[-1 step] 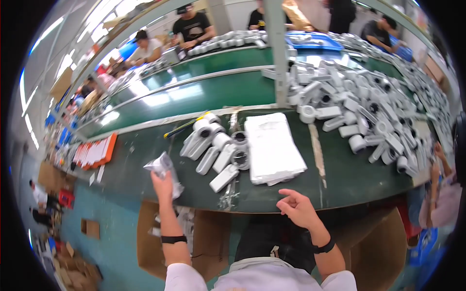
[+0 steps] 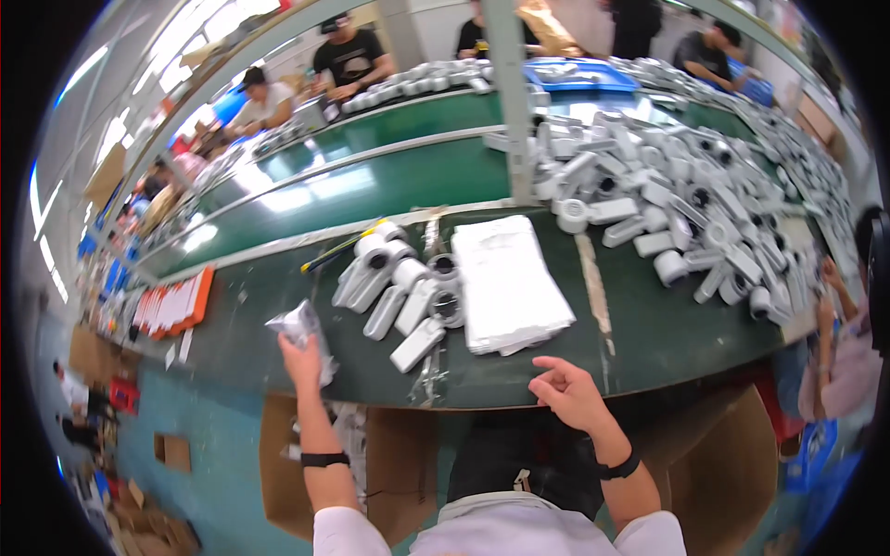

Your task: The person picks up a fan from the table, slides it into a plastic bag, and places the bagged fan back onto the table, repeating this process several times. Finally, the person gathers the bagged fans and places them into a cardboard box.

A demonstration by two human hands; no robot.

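Note:
My left hand (image 2: 301, 363) is closed on a clear plastic bag (image 2: 302, 324) with something pale inside, held over the left part of the green table; its contents are hard to make out. Over the table's front edge, my right hand (image 2: 567, 394) is empty, index finger and thumb apart. Just beyond it lies a stack of white flat sheets or bags (image 2: 510, 287). Between my hands, left of that stack, sits a small group of white-grey plastic devices (image 2: 382, 312) with round heads and long bodies. A yellow-and-black stick-like tool (image 2: 336, 250) lies behind them.
A large heap of similar devices (image 2: 667, 199) covers the right side. An orange tray of papers (image 2: 176, 304) lies far left. Open cardboard boxes (image 2: 399, 473) stand below the table edge. A metal post (image 2: 512, 111) rises at the back; several people work around.
The whole scene has shifted slightly left in view. My left hand and the bag sit a little further left and lower; my right hand stays nearly where it was.

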